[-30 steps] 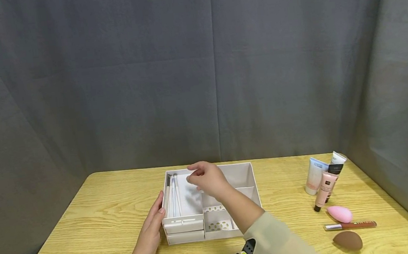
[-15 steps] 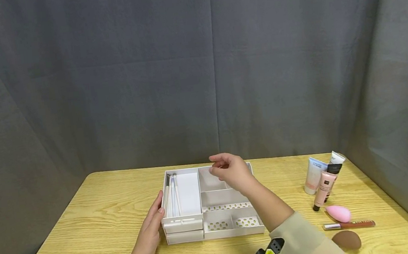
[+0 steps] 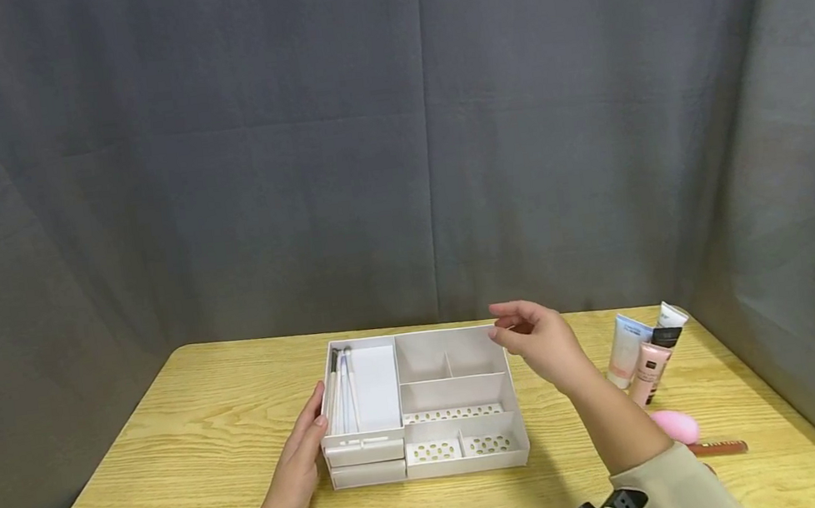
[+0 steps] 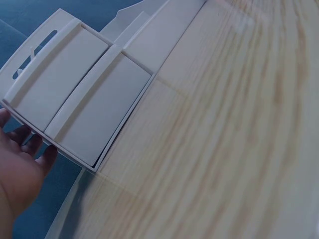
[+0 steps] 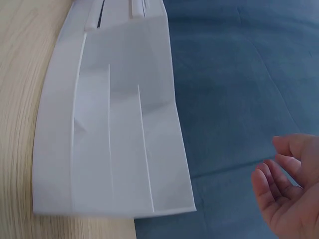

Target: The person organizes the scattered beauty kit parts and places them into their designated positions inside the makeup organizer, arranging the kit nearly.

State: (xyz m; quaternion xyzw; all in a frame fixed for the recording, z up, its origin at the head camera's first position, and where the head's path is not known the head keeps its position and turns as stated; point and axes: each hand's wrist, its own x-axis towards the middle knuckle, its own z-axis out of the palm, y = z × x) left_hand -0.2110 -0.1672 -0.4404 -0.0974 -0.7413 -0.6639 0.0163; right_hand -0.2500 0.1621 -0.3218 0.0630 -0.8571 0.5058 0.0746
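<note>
A white desktop organizer (image 3: 469,466) with several compartments and two small drawers (image 3: 368,474) stands on the table. Several slim makeup brushes (image 3: 344,395) stand in its tall left compartment. My left hand (image 3: 299,463) rests against the organizer's left side; in the left wrist view the fingertips (image 4: 47,157) touch the side wall by the drawers. In the air just past the organizer's right back corner is my right hand (image 3: 545,347), its fingers loosely bent and holding nothing. The right wrist view shows that hand (image 5: 291,184) apart from the organizer (image 5: 55,144).
At the right stand a pale blue-white tube (image 3: 626,351), a pink tube (image 3: 648,373), and a white-and-black tube (image 3: 666,336). In front lie a pink makeup sponge (image 3: 676,426) and a reddish-brown lip gloss tube (image 3: 720,448), partly behind my right arm. A grey curtain (image 3: 427,159) hangs behind the table.
My right hand has moved right, from above the brush compartment across the organizer to beyond its right back corner. The right forearm now hides the brown sponge. My left hand has stayed in place.
</note>
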